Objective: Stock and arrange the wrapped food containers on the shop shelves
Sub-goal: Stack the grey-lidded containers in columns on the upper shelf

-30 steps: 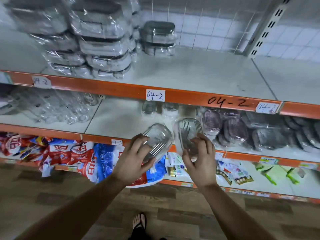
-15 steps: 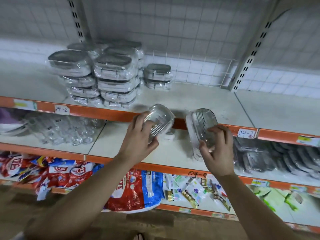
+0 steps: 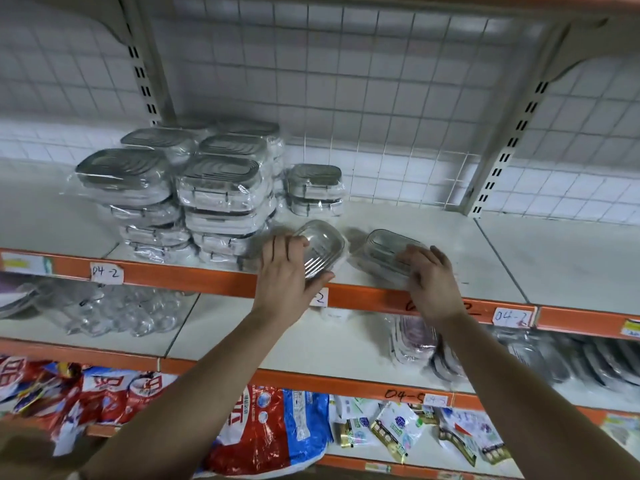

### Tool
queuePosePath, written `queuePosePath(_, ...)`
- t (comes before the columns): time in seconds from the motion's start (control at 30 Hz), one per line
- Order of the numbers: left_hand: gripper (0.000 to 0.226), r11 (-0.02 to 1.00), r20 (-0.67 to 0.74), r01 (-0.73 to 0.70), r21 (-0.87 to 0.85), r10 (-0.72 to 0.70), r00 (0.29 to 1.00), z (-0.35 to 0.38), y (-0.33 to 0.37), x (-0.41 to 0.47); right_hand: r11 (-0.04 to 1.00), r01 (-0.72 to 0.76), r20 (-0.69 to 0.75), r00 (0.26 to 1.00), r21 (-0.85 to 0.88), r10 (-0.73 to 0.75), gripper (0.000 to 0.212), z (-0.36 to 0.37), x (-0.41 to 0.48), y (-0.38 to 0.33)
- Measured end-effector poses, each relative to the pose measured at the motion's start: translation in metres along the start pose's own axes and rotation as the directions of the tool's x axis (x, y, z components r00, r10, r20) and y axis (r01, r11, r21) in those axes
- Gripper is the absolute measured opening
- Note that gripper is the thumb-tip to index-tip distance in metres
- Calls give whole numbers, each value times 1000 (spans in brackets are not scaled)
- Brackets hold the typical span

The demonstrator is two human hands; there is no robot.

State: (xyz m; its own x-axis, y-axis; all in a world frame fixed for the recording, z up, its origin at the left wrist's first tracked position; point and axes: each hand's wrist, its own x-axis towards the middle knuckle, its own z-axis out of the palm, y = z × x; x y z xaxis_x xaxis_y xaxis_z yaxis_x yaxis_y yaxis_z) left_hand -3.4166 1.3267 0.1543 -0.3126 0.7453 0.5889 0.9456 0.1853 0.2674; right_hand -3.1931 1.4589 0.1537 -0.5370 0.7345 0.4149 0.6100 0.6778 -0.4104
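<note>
My left hand (image 3: 289,275) grips a small wrapped clear container (image 3: 320,249), tilted, just over the front of the upper shelf (image 3: 433,237). My right hand (image 3: 431,278) holds a second wrapped container (image 3: 388,251) that sits flat on that shelf, a little to the right of the first. Stacks of larger wrapped containers (image 3: 214,192) stand to the left. Behind the hands, a short stack of two small containers (image 3: 315,190) sits near the wire back panel.
The shelf's orange front edge (image 3: 194,282) carries handwritten "04-2" labels. The shelf below holds clear glassware (image 3: 114,313) at left and dark wrapped lids (image 3: 554,362) at right. Colourful bags (image 3: 263,431) fill the lowest shelf. A slotted upright (image 3: 502,147) stands at right.
Both hands have risen from in front of the middle shelf to the upper shelf with the containers. The right one now lies flat on the shelf; the view has tilted upward.
</note>
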Motion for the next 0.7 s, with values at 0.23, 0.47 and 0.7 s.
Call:
queuePosePath(0.23, 79, 993, 62, 37, 113, -44, 997, 16, 6, 93, 992, -129, 46, 991, 2, 128, 35, 28, 37, -11)
queuePosePath(0.47, 81, 982, 248, 38, 185, -84, 965, 40, 10, 195, 980, -188, 34, 981, -69, 191, 43, 36, 35, -10)
queuePosePath(0.7, 48, 960, 414, 71, 272, -183, 892, 54, 1, 252, 982, -177, 10, 984, -69, 178, 45, 36, 37, -9)
